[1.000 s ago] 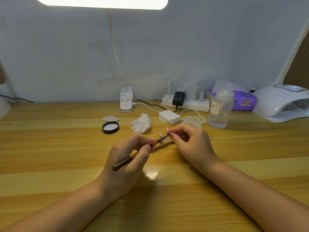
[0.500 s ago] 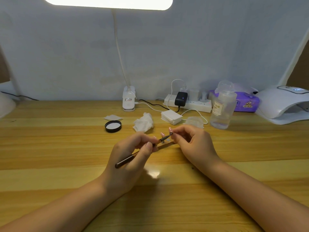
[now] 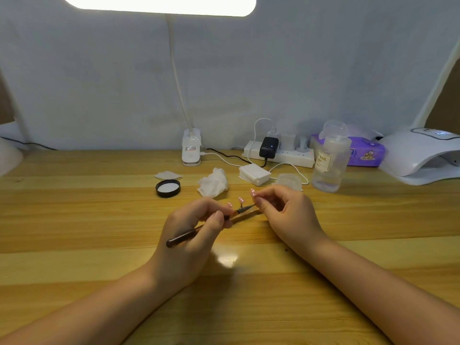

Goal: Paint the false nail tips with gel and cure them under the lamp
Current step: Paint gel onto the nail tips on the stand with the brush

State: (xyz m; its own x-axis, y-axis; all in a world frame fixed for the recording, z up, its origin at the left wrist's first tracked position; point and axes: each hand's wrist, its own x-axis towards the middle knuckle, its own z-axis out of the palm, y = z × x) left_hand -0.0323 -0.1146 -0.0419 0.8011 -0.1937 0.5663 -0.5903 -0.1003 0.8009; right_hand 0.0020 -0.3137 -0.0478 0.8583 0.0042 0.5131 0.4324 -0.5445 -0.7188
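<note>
Several small pink false nail tips [image 3: 241,200] stand in a row on a short wooden stick [image 3: 245,215] held just above the wooden table [image 3: 99,220]. My right hand [image 3: 286,212] pinches the stick's right end, where the rightmost tip shows above my fingertips. My left hand [image 3: 191,235] grips a dark gel brush [image 3: 183,237] like a pen. Its bristle end points right and meets the tips near my right fingertips. The white curing lamp [image 3: 423,155] sits at the far right, its opening facing the table.
Behind my hands lie a black jar lid [image 3: 168,188], a crumpled tissue [image 3: 213,183], a stack of cotton pads [image 3: 254,174], a small clear jar [image 3: 288,181] and a clear liquid bottle [image 3: 328,160]. A power strip [image 3: 286,155], desk lamp clip [image 3: 191,150] and purple wipes pack [image 3: 366,151] line the wall.
Both hands stay together at the stick with only slight shifts of the brush tip. The view has drifted a little.
</note>
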